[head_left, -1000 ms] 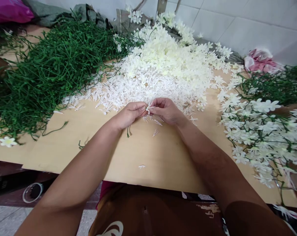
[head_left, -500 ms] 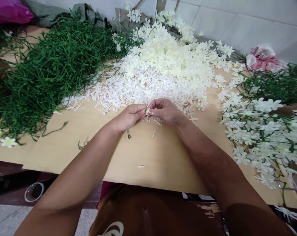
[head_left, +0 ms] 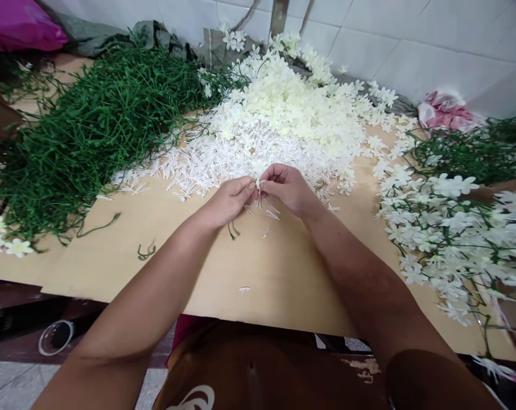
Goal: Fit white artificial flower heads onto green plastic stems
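1. Both hands are working close together over the middle of the desk (head_left: 266, 267), fingertips almost meeting, just in front of the white heap.
2. The left hand (head_left: 232, 199) is pinching, thumb against finger, on a small white piece (head_left: 258, 184); that piece is sitting right between the two hands, too small for its details to be showing.
3. Over on the other side, the right hand (head_left: 287, 188) is bringing its thumb and forefinger together at the same spot, though whether it is gripping the piece or only touching it, I cannot tell.
4. Below the left hand, a green stem end (head_left: 232, 233) is poking out; its upper part is hiding behind the hand.
5. Loose white slivers (head_left: 268, 231) are lying just below the fingers, and a curled green scrap (head_left: 146, 251) is resting left of them.
6. Beyond the hands, thin white strands (head_left: 215, 156) are spreading out, with pale flowers (head_left: 300, 102) piling up behind.
7. To the left, a big mound of green stems (head_left: 104, 125) is sprawling; to the right, white blossoms on green stems (head_left: 466, 233) are crowding the desk.
8. At the back, a pink-and-white bundle (head_left: 445, 111) is sitting by the tiled wall (head_left: 432, 65).
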The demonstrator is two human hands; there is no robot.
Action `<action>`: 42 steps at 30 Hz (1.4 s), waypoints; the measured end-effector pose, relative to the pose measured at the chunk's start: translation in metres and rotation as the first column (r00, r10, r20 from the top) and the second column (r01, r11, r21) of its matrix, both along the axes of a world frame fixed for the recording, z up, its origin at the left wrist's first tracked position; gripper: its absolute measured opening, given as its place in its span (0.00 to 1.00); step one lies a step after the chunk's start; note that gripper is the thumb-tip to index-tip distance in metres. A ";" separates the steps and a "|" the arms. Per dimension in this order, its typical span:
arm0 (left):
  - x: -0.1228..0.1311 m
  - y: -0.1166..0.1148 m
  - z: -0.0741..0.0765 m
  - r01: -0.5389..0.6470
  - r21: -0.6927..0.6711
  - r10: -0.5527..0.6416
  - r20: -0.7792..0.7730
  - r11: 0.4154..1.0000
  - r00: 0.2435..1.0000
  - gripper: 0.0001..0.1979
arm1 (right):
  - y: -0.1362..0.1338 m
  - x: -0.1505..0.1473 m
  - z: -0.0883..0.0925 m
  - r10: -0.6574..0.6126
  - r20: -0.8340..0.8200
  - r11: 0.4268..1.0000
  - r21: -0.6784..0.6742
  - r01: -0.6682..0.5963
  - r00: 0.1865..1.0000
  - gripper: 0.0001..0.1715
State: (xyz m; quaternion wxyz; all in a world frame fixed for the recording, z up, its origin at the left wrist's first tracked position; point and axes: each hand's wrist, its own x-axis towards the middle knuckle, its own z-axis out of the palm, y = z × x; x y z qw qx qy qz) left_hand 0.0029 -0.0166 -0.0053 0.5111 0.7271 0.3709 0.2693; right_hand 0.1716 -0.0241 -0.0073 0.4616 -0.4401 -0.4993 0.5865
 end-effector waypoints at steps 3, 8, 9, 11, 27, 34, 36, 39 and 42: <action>-0.005 0.001 0.010 -0.046 0.275 0.055 -0.028 0.960 0.998 0.22 | 0.004 0.012 0.008 -0.075 -0.027 0.997 -0.029 0.074 0.997 0.10; -0.014 0.001 0.020 -0.052 0.631 0.070 -0.003 0.774 0.998 0.28 | 0.005 0.026 0.023 -0.244 -0.148 0.956 -0.202 0.212 0.959 0.12; -0.014 0.000 0.021 -0.046 0.660 0.072 -0.013 0.750 0.997 0.27 | 0.005 0.027 0.025 -0.267 -0.168 0.947 -0.227 0.227 0.949 0.12; -0.013 -0.002 0.021 -0.074 0.700 0.106 -0.003 0.710 0.994 0.23 | 0.003 0.025 0.028 -0.286 -0.190 0.937 -0.258 0.233 0.939 0.11; -0.016 0.003 0.028 -0.471 0.147 0.250 0.693 0.870 0.676 0.11 | -0.038 -0.001 0.018 -0.097 0.293 0.994 0.080 0.077 0.951 0.08; -0.033 0.018 0.033 -0.407 -0.172 0.401 0.702 0.897 0.588 0.04 | -0.078 0.005 0.001 -0.140 0.866 0.842 0.359 -0.402 0.480 0.09; -0.033 0.018 0.029 -0.431 -0.161 0.443 0.552 0.888 0.707 0.02 | -0.074 0.007 -0.004 -0.174 0.877 0.841 0.368 -0.396 0.447 0.12; -0.028 0.014 0.020 -0.486 0.028 0.480 0.117 0.874 0.870 0.03 | -0.063 0.009 -0.003 -0.193 0.861 0.867 0.374 -0.329 0.470 0.09; -0.021 0.009 0.013 -0.381 0.203 0.425 -0.271 0.902 0.863 0.10 | -0.052 0.010 0.006 -0.195 0.847 0.920 0.332 -0.208 0.494 0.06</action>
